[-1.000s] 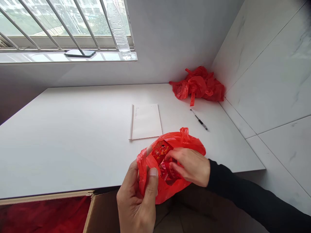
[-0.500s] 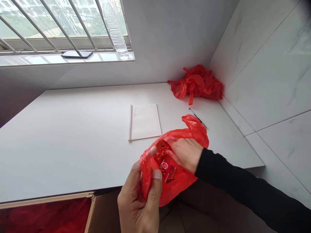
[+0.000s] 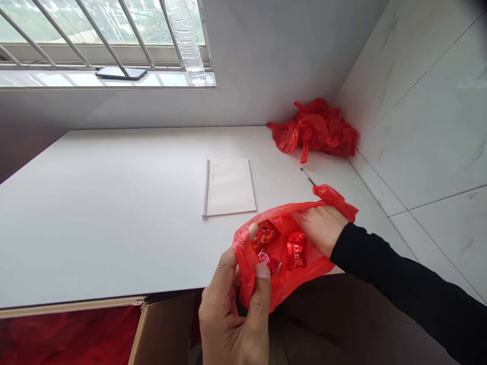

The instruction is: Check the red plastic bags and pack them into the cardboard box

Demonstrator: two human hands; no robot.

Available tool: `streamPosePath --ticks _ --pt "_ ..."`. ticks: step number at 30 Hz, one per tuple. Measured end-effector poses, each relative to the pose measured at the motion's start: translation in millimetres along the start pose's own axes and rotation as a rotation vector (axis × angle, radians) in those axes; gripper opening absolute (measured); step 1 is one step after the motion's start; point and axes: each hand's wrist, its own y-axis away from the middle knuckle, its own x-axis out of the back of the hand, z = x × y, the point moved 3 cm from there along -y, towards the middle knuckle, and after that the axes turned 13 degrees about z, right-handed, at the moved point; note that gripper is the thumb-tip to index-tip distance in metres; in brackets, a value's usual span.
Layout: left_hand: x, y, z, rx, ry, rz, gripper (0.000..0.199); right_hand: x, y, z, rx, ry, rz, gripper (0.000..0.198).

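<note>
A red plastic bag (image 3: pixel 291 291) hangs with its mouth open in front of the table's near edge. My left hand (image 3: pixel 239 309) is closed on the bag's left rim, thumb on the near side. My right hand (image 3: pixel 321 228), in a black sleeve, reaches into the bag's right side. Its fingers are mostly hidden, and whether they grip anything is unclear. Inside the bag lie a shiny red wrapped packet (image 3: pixel 297 251) with gold lettering, a red printed packet (image 3: pixel 265 233) by my left fingertip, and a smaller red packet with a pink round label (image 3: pixel 264 257).
On the white table (image 3: pixel 114 213) lie a paper pad (image 3: pixel 231 187), a pen (image 3: pixel 307 176) partly behind the bag, and crumpled red bags (image 3: pixel 315 129) in the corner. A cardboard box (image 3: pixel 163 324) with red material stands below. A phone (image 3: pixel 120 73) and bottle (image 3: pixel 190 45) rest on the sill.
Both hands and the bag have shifted right in view. My right hand has moved away from the left, the bag's mouth is wider, and the shiny red packet now shows inside.
</note>
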Motion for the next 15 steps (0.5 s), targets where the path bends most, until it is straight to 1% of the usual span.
streamPosePath --ticks 2,4,8,13,15 --pt "-1 2 -1 0.000 -0.023 -0.002 0.034 -2 -1 -2 0.042 -0.023 0.017 0.023" --pt "0 2 -1 -0.022 -0.032 0.014 0.033 0 1 -3 0.055 -0.035 0.038 0.021" --pt "1 0 -4 -0.071 0.008 0.024 0.033 4 2 2 0.001 -0.017 0.068 0.020" --pt "1 3 -11 -0.020 -0.039 0.016 0.033 -9 -8 2 -0.003 -0.096 0.060 0.020" --pt "1 4 -9 -0.025 -0.040 0.039 0.035 -4 -2 -1 -0.002 -0.134 0.084 0.021"
